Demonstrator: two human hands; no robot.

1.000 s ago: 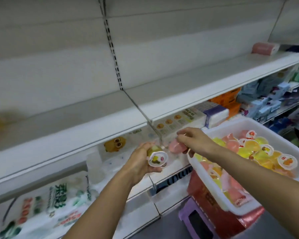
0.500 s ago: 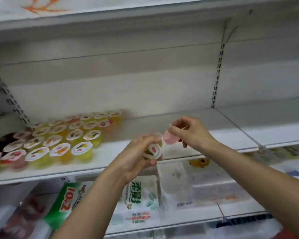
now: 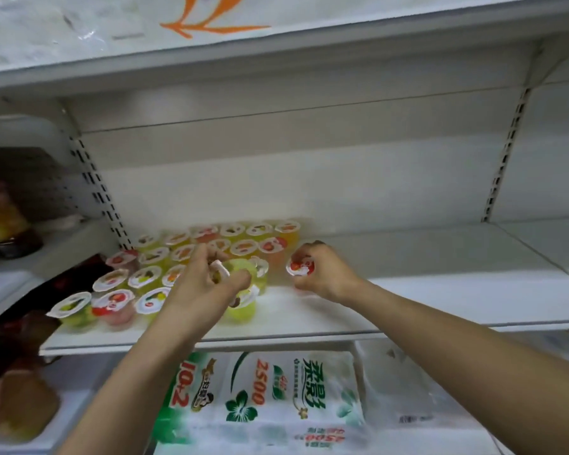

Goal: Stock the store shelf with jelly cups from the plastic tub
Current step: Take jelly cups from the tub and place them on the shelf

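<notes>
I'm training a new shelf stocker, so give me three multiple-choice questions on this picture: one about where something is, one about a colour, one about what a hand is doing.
1. Where do the jelly cups stand on the shelf?
A. Left part
B. Right end
C. Spread along its whole length

2. What colour is the jelly in the cup held by the left hand?
A. Blue
B. Yellow-green
C. Black

3. What is the right hand doing?
A. Hanging idle
B. Pressing flat on the shelf
C. Holding a red-topped cup in curled fingers

Answers: 1 A, the cups sit in rows at the left, with bare shelf to the right. 2 B, yellow-green shows beside the hand. 3 C, the fingers curl round the cup at the right of the rows.
</notes>
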